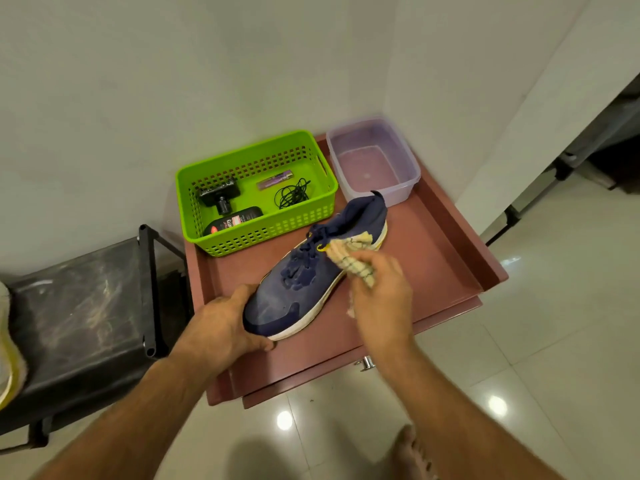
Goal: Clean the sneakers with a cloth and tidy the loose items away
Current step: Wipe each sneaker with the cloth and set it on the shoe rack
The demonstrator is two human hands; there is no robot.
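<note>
— Right hand point(375, 292)?
— Fingers curled round a checked beige cloth point(349, 261), pressed against the side of the navy sneaker point(311, 271) near the laces.
— And the left hand point(221, 323)?
— Wrapped round the toe, thumb under the white sole, fingers over the top – gripped firmly.
— Sneaker's place?
— Lay diagonally across the middle of the reddish-brown table point(433, 258), toe toward the near left corner, heel toward the far right.
— Beyond it?
— Green basket point(256, 233) at the far left corner, held a black bottle point(233, 221), a black brush point(220, 195), a purple tube point(275, 179) and a coiled black cord point(292, 194). Clear tub point(374, 161) at the far right corner, just beside the basket, close behind the heel.
— Further out?
— Black rack point(79, 306) left of the table – pale tiled floor point(519, 341) below.
</note>
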